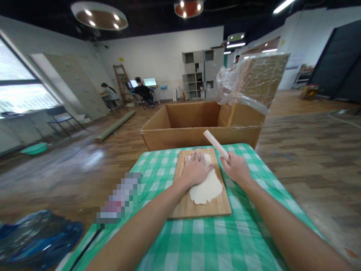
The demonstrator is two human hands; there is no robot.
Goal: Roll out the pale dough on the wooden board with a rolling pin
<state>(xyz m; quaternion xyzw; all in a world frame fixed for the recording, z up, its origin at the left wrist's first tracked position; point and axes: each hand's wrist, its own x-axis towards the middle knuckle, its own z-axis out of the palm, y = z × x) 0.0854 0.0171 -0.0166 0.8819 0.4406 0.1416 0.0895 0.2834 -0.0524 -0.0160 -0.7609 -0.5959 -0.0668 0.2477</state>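
Note:
A flat, rolled-out sheet of pale dough with ragged edges lies on a wooden cutting board. My left hand rests on the upper part of the dough, fingers spread and pointing away from me, hiding some of it. To the right of the board, my right hand is wrapped round one end of a white rolling pin. The pin tilts up and to the left, its free end beyond the board's far right corner, apart from the dough.
A green-and-white checked cloth covers the table. A blurred-out object with a black cable lies at the left edge. Beyond the table stands a large open cardboard box with plastic wrap. People sit at desks far back.

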